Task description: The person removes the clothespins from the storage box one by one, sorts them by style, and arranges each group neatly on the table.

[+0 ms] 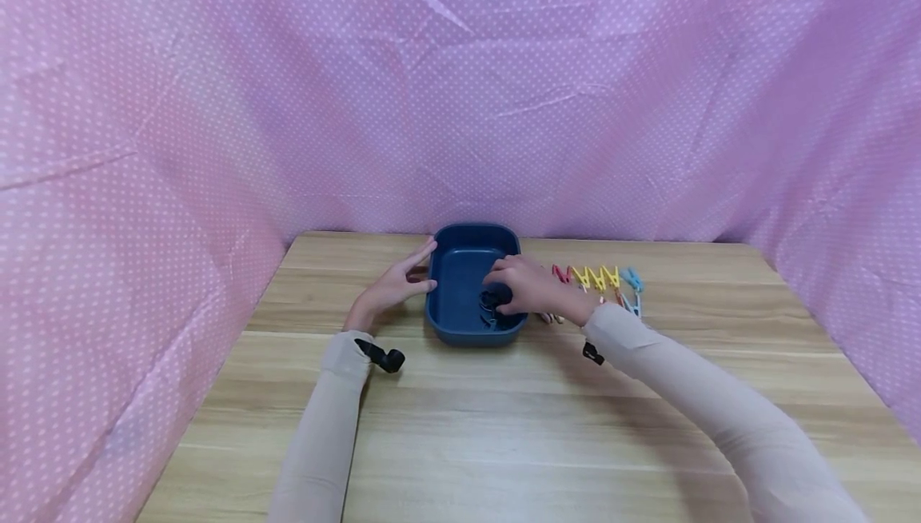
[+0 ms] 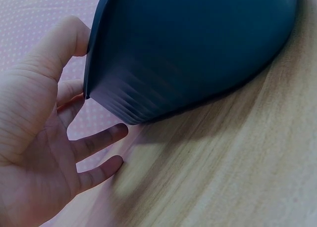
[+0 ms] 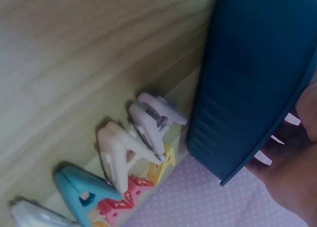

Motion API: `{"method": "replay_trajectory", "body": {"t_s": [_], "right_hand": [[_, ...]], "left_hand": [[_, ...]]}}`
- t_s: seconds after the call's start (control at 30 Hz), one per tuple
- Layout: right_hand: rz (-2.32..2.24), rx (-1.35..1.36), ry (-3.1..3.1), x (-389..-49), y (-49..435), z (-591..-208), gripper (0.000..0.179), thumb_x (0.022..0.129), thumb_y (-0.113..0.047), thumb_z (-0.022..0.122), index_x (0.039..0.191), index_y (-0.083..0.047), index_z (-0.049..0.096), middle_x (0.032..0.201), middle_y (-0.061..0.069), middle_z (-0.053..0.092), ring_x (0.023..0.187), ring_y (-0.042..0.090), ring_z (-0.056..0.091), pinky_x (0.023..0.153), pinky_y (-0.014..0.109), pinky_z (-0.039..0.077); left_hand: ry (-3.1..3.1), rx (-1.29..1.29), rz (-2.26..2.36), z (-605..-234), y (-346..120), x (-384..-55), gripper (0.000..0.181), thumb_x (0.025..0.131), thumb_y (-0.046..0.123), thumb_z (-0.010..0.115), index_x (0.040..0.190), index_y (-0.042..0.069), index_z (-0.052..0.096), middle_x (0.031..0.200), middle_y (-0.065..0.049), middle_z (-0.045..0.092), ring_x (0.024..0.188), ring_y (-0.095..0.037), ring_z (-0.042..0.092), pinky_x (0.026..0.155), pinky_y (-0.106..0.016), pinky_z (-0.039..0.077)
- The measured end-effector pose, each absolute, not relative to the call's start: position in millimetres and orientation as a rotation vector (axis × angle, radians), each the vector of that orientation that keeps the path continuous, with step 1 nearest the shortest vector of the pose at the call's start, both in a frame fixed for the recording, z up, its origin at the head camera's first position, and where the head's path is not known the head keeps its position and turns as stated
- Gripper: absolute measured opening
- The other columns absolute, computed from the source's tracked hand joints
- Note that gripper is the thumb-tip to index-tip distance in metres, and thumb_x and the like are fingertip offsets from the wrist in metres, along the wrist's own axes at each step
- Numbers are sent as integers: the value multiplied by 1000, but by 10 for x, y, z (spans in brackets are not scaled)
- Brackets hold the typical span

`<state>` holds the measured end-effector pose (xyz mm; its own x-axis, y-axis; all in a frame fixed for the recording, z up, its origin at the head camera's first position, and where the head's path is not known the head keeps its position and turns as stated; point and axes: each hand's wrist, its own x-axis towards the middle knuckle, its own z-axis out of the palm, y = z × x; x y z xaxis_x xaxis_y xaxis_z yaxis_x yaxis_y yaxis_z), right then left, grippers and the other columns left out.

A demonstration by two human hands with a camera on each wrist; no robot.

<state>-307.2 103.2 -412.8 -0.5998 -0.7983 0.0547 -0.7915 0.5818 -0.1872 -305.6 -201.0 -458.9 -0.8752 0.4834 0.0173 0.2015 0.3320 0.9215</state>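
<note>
A deep blue plastic bin [image 1: 460, 339] stands near the table's back edge. My left hand [image 1: 394, 287] touches its left rim with thumb and fingertips; the left wrist view shows the lower fingers of this hand [image 2: 44, 123] spread and fairly straight beside the bin wall [image 2: 188, 54]. My right hand [image 1: 531, 287] reaches over the right rim, its fingers curled round a small dark object [image 1: 495, 297] inside the bin. The kind of this object cannot be told. In the right wrist view, the bin wall [image 3: 252, 78] hides the fingertips of this hand [image 3: 292, 162].
Right of the bin lie several plastic clothespins, among them a yellow clothespin [image 1: 597, 278], a blue one [image 1: 632, 278], a lilac one [image 3: 148, 120], a cream one [image 3: 116, 153] and a teal one [image 3: 81, 190]. A pink dotted curtain [image 1: 460, 107] hangs behind the wooden table [image 1: 460, 427].
</note>
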Motion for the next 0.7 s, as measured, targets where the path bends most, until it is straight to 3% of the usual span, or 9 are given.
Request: {"method": "replay_trajectory", "body": {"t_s": [0.7], "right_hand": [[-235, -1283, 2654, -3182, 938, -4202, 43, 86, -20, 82, 126, -8, 70, 127, 15, 67, 124, 33, 57, 119, 56, 33]], "left_hand": [[2336, 628, 1580, -4605, -1997, -3064, 78, 102, 11, 61, 165, 16, 14, 174, 4, 0, 149, -40, 37, 122, -55, 32]]}}
